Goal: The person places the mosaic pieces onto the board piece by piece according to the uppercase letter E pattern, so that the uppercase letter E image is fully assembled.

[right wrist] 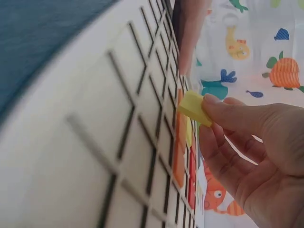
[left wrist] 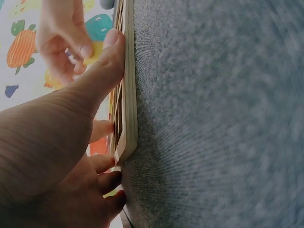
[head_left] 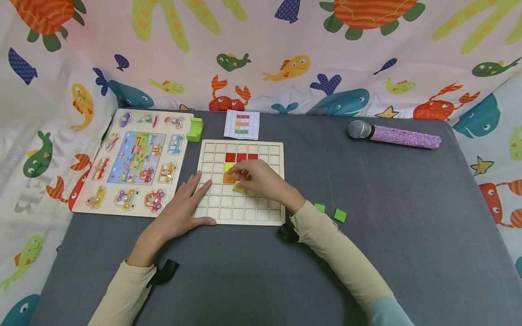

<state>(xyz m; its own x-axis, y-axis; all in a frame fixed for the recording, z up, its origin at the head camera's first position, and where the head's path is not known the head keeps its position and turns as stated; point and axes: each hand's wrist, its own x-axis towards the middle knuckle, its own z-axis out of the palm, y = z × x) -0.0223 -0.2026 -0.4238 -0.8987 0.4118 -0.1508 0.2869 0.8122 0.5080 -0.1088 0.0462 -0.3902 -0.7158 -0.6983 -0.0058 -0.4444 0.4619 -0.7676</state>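
My left grip [head_left: 183, 209], fingers spread, rests at the left edge of the board [head_left: 265, 216]; steady pressure should help. My right grip [head_left: 261, 179] pinches a yellow block [right wrist: 194, 107] above it, near orange blocks [head_left: 227, 179]; lowering level seems best.

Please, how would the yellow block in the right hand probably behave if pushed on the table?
The yellow block is probably stiff: its edges look straight although the right hand pinches it. Flat faces suggest it would slide rather than roll. Small beside the hand, it is likely light.
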